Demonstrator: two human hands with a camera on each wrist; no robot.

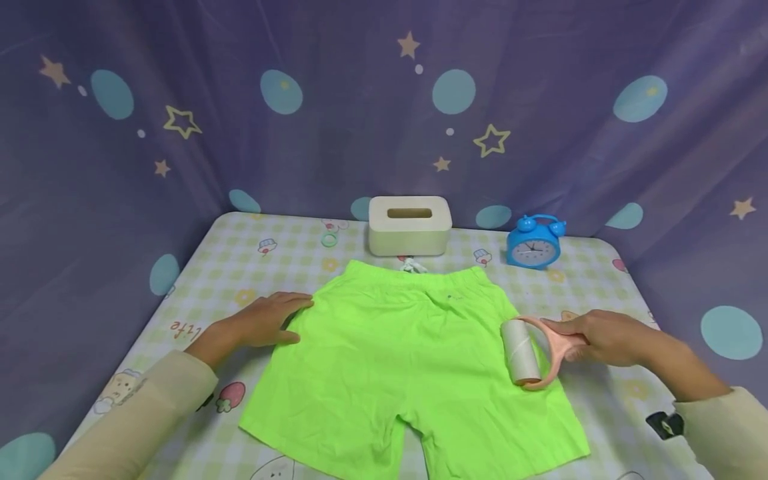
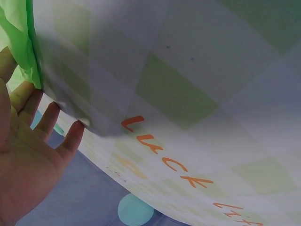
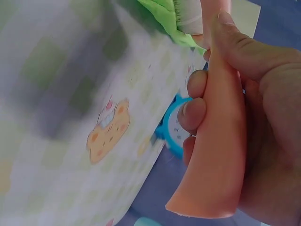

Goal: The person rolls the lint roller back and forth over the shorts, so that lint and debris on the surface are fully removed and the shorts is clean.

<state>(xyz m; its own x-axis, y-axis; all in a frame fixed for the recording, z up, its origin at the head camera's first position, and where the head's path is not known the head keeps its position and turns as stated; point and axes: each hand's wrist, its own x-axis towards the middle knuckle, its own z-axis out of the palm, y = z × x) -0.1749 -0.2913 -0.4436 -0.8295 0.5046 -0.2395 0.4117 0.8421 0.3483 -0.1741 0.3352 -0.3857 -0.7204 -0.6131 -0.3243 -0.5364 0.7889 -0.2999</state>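
Bright green shorts point(image 1: 384, 347) lie spread on the table, waistband toward the back. My right hand point(image 1: 609, 338) grips the pink handle point(image 3: 218, 136) of a lint roller point(image 1: 522, 353), fingers and thumb wrapped round it in the right wrist view. The white roll lies over the right side of the shorts. At the opposite side, my left hand point(image 1: 267, 320) rests at the left edge of the shorts, its fingers extended. In the left wrist view the fingertips of the left hand point(image 2: 33, 136) touch the checked cloth and the green fabric edge.
Behind the shorts stands a pale green tissue box point(image 1: 410, 233) with a white lid. A blue alarm clock point(image 1: 534, 243) is at the back right, and a small green ring point(image 1: 329, 239) lies back left. A purple patterned curtain point(image 1: 360, 133) surrounds the checked tablecloth point(image 1: 240, 257).
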